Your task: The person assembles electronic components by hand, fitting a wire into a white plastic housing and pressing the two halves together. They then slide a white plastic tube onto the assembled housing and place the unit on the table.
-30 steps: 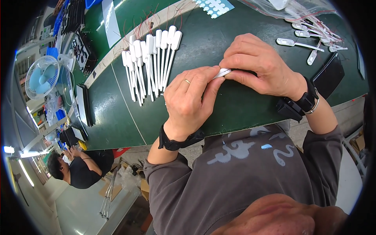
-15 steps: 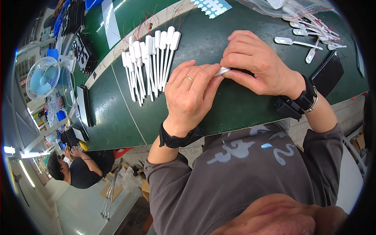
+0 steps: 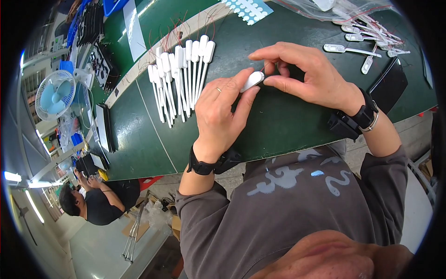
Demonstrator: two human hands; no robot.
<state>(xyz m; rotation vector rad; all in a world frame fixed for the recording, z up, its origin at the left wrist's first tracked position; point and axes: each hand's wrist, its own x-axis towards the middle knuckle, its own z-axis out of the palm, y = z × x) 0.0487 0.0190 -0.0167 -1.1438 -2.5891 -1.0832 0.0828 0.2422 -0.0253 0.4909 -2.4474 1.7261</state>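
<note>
My left hand [image 3: 222, 109] and my right hand [image 3: 305, 76] meet over a green table [image 3: 278, 125], both pinching one small white paddle-shaped part [image 3: 252, 80]. The left thumb and fingers grip its near end; the right fingertips touch its far end, where a thin red wire seems to leave it. Just left of my hands lies a row of several matching white parts with long stems and red wires [image 3: 179, 76]. Both wrists wear dark bands.
More white parts and a clear plastic bag [image 3: 357, 23] lie at the far right, beside a black flat object [image 3: 392, 83]. A sheet of pale blue stickers [image 3: 246, 8] sits at the top. A small fan [image 3: 53, 95] and black trays stand left. A person [image 3: 95, 200] sits below left.
My hands have drawn slightly apart and lifted, so the white part shows plainly between the fingertips instead of being mostly covered.
</note>
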